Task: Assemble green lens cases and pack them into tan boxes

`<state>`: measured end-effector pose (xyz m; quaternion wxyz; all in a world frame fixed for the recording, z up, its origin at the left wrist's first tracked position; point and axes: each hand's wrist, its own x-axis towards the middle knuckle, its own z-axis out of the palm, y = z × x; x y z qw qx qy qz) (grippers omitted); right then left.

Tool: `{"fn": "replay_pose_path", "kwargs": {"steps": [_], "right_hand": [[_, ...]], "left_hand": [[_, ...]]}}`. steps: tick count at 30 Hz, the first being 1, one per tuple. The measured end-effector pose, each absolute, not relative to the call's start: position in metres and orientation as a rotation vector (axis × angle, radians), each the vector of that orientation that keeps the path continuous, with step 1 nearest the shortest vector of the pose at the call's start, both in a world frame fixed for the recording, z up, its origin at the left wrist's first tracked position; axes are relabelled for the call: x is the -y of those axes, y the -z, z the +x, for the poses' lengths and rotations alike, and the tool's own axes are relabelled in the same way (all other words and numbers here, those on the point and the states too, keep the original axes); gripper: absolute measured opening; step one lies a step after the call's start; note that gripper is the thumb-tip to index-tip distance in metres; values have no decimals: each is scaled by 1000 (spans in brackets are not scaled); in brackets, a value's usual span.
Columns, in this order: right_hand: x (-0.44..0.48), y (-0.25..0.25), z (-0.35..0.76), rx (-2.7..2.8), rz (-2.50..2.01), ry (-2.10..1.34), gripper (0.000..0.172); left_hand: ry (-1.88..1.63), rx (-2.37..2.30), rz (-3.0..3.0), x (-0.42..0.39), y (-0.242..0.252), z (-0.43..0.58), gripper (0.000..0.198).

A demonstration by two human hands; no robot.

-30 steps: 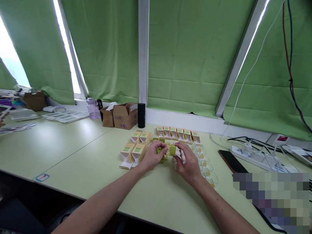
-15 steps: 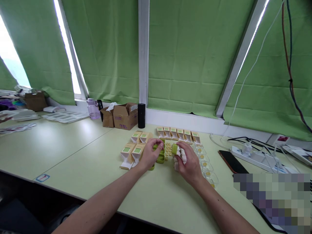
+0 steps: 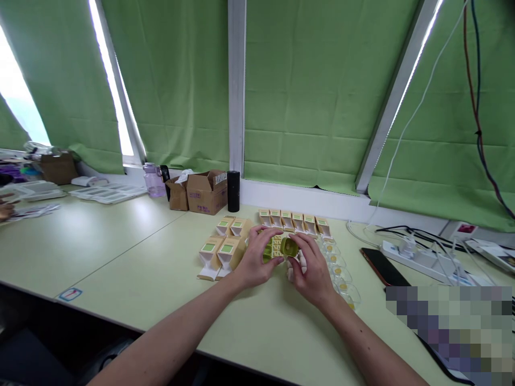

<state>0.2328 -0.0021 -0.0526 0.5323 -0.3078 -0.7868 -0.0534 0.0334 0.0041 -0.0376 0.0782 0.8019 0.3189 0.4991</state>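
Note:
My left hand and my right hand meet over the middle of the table, fingers curled round small green plastic pieces. The left pinches a lighter green piece, the right a darker olive one, and the two pieces touch. Under them lies a small yellow printed sheet. Tan and white packaging boxes with green labels stand just left of my left hand. A row of the same boxes runs behind the hands. Several clear blister trays with yellow dots lie right of my right hand.
Cardboard boxes, a black cylinder and a purple bottle stand by the window sill. A black phone, a power strip and cables lie on the right. Papers and trays sit far left, with another person's hand at the edge.
Both hands came together: the left lifted a green piece from the table and joined it to the piece in the right hand. A person's hand appeared at far left.

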Motion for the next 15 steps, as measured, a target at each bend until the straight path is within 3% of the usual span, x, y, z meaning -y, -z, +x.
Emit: {"fn": "replay_pose_path", "kwargs": {"steps": [9,15], "right_hand": [[2,49,236,1911,-617,294,52],[1,49,238,1937,-607,297,35]], "left_hand": [[-1583,-904,2481,-8,41,35,44],[-1617,-900,2478,-8,40,34,43]]}}
